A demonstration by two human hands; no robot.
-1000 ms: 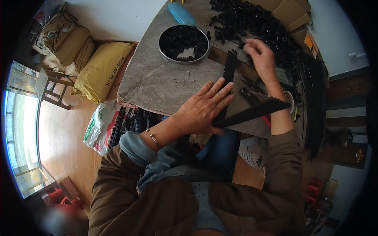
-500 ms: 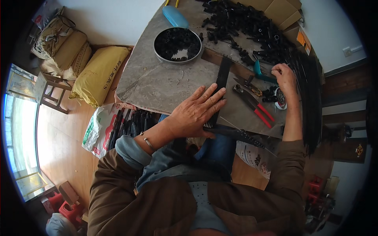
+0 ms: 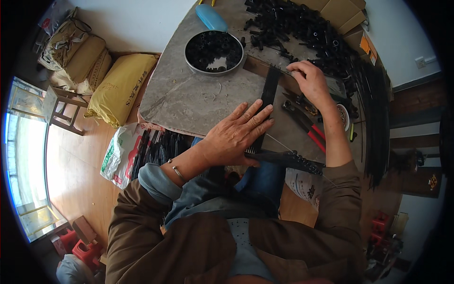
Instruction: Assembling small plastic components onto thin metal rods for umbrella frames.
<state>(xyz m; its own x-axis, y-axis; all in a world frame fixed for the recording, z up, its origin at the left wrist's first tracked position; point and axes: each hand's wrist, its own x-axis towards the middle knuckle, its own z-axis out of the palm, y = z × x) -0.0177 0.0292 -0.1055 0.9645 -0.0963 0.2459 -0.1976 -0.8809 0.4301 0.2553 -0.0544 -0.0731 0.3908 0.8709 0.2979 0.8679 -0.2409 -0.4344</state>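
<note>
Black strip (image 3: 269,91) laid across wooden bar (image 3: 256,66) on grey table (image 3: 179,97), pressed under left hand (image 3: 235,130), flat and spread, nothing gripped. Right hand (image 3: 313,85) held near strip's far end, thumb and fingertips nearly closed; any hold cannot be told.

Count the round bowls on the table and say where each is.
2. The large bowl of black parts stands beyond the left hand; the small white bowl is beside the right forearm, partly covered. Others could be hidden behind the heap.

Black strips (image 3: 269,90); grey veined tabletop (image 3: 172,102); red-handled pliers (image 3: 299,119)
</note>
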